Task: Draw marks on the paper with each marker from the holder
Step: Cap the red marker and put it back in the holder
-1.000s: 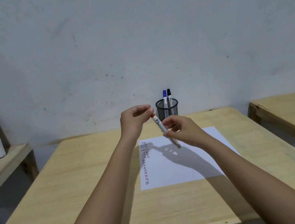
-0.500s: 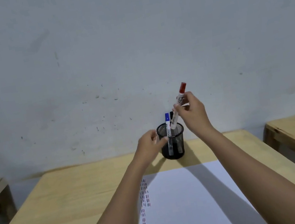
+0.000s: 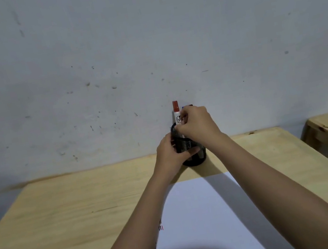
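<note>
- Black wire-mesh holder, cylindrical, stands on the pale wooden table just beyond the far edge of the paper.
- Left hand wraps the holder's side, thumb across the mesh.
- Right hand, above the holder's rim, pinches the red-capped marker; marker upright, lower end inside the holder.
- Paper: smooth white sheet, short dashed marks near its left edge.

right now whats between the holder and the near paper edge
Head view: only bare wooden table, shaded by the forearms, separates the mesh holder from the paper.
</note>
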Motion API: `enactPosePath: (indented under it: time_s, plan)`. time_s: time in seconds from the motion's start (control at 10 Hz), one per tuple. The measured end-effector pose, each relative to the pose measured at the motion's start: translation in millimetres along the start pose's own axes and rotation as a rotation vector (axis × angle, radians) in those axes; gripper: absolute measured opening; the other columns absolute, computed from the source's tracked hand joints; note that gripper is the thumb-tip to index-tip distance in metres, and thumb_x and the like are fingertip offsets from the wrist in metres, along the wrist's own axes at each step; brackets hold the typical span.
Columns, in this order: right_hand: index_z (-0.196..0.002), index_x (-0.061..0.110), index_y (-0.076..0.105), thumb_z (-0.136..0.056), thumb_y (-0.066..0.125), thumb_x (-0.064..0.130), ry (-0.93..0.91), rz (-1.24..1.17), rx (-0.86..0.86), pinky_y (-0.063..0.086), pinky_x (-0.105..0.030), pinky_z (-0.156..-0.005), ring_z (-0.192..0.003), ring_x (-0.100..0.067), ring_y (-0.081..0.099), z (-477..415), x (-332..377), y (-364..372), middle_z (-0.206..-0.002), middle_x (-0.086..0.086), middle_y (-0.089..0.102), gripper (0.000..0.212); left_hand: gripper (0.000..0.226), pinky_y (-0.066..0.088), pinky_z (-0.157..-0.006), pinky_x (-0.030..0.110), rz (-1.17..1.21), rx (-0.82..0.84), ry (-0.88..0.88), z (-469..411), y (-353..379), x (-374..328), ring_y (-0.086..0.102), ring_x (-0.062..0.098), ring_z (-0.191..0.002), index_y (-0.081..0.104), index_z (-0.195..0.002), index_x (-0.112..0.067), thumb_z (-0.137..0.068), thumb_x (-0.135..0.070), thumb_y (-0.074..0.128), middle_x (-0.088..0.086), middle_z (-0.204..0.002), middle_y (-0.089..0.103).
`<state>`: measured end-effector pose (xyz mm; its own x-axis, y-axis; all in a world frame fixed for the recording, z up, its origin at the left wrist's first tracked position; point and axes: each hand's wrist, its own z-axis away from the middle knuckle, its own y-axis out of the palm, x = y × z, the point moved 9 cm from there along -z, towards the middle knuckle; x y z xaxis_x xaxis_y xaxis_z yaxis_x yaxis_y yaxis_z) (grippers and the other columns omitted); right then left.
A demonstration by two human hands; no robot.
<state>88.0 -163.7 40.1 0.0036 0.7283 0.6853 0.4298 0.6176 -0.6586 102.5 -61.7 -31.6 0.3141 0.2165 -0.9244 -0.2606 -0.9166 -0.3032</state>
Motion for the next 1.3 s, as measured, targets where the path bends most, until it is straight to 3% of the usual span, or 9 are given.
enactPosePath:
  time_s: [0.1, 0.2, 0.4, 0.6, 0.9, 1.0, 1.1, 1.2, 1.3]
  plan:
    - [-0.081, -0.004, 0.059, -0.071, 0.057, 0.005, -0.014, 0.090, -0.030, 0.042, -0.031, -0.055, -0.070, -0.033, 0.058, 0, 4, 1, -0.084, -0.019, 0.062, 0.014, 0.051, 0.051, -0.083, 0.026, 0.014, 0.003, -0.006, -1, 0, 1, 0.062, 0.013, -0.100, 0.054, -0.104, -0.025, -0.063, -0.024, 0.084, -0.001, -0.109, 0.064]
    - [-0.088, -0.004, 0.059, -0.077, 0.059, 0.007, -0.017, 0.132, -0.040, 0.052, -0.038, -0.066, -0.077, -0.034, 0.060, 3, 8, 5, -0.086, -0.018, 0.061, 0.016, 0.046, 0.052, -0.083, 0.027, 0.035, 0.001, 0.004, -1, -1, 1, 0.063, 0.014, -0.097, 0.055, -0.098, -0.027, -0.063, -0.020, 0.083, 0.000, -0.105, 0.065]
    - [-0.091, 0.000, 0.058, -0.081, 0.056, 0.008, 0.061, 0.201, 0.091, 0.041, -0.031, -0.064, -0.075, -0.028, 0.049, 2, 4, 18, -0.090, -0.013, 0.046, 0.013, 0.043, 0.050, -0.082, 0.025, 0.034, -0.058, -0.003, 1, -1, 4, 0.062, 0.017, -0.099, 0.058, -0.100, -0.020, -0.064, -0.017, 0.082, 0.006, -0.109, 0.064]
    - [-0.089, -0.002, 0.064, -0.080, 0.058, 0.009, 0.079, 0.176, 0.062, 0.043, -0.031, -0.062, -0.076, -0.030, 0.056, -1, -2, 19, -0.097, -0.021, 0.060, 0.016, 0.046, 0.050, -0.080, 0.022, 0.027, -0.077, -0.002, 2, -2, 3, 0.063, 0.015, -0.098, 0.060, -0.104, -0.015, -0.064, -0.018, 0.082, 0.004, -0.107, 0.065]
    - [-0.088, -0.007, 0.063, -0.080, 0.054, 0.002, 0.048, 0.144, -0.011, 0.040, -0.028, -0.052, -0.067, -0.027, 0.051, 11, 8, 3, -0.089, -0.020, 0.059, 0.016, 0.047, 0.043, -0.070, 0.014, -0.072, -0.012, 0.010, 4, 2, -7, 0.058, 0.015, -0.098, 0.056, -0.110, -0.015, -0.070, -0.021, 0.079, 0.002, -0.110, 0.062]
    - [-0.094, -0.005, 0.063, -0.079, 0.053, 0.006, 0.027, 0.067, -0.066, 0.055, -0.039, -0.070, -0.080, -0.034, 0.062, 25, 13, -16, -0.094, -0.020, 0.064, 0.021, 0.040, 0.038, -0.069, 0.010, -0.157, 0.021, 0.046, 13, -2, -20, 0.051, 0.011, -0.099, 0.055, -0.114, -0.016, -0.078, -0.024, 0.071, -0.007, -0.104, 0.055]
    - [-0.100, -0.001, 0.063, -0.081, 0.051, 0.009, -0.015, 0.043, -0.104, 0.054, -0.043, -0.081, -0.093, -0.034, 0.063, 44, 17, -31, -0.100, -0.018, 0.067, 0.024, 0.037, 0.033, -0.064, 0.009, -0.257, 0.033, 0.050, 28, -7, -25, 0.049, 0.014, -0.107, 0.053, -0.117, -0.009, -0.085, -0.022, 0.064, -0.004, -0.108, 0.049]
    - [-0.114, 0.006, 0.061, -0.087, 0.050, 0.011, -0.046, 0.064, -0.124, 0.047, -0.036, -0.087, -0.107, -0.028, 0.057, 77, 12, -42, -0.114, -0.012, 0.064, 0.030, 0.060, 0.033, -0.095, 0.022, -0.392, 0.045, -0.048, 57, -21, -9, 0.039, 0.021, -0.130, 0.036, -0.137, -0.003, -0.089, -0.032, 0.057, 0.010, -0.142, 0.040]
    - [-0.114, 0.009, 0.061, -0.088, 0.050, 0.013, -0.008, 0.094, -0.119, 0.048, -0.039, -0.087, -0.109, -0.026, 0.056, 108, -7, -43, -0.115, -0.010, 0.063, 0.028, 0.071, 0.026, -0.114, 0.034, -0.475, 0.067, -0.080, 86, -27, 16, 0.028, 0.021, -0.141, 0.025, -0.145, -0.009, -0.090, -0.044, 0.051, 0.009, -0.154, 0.027]
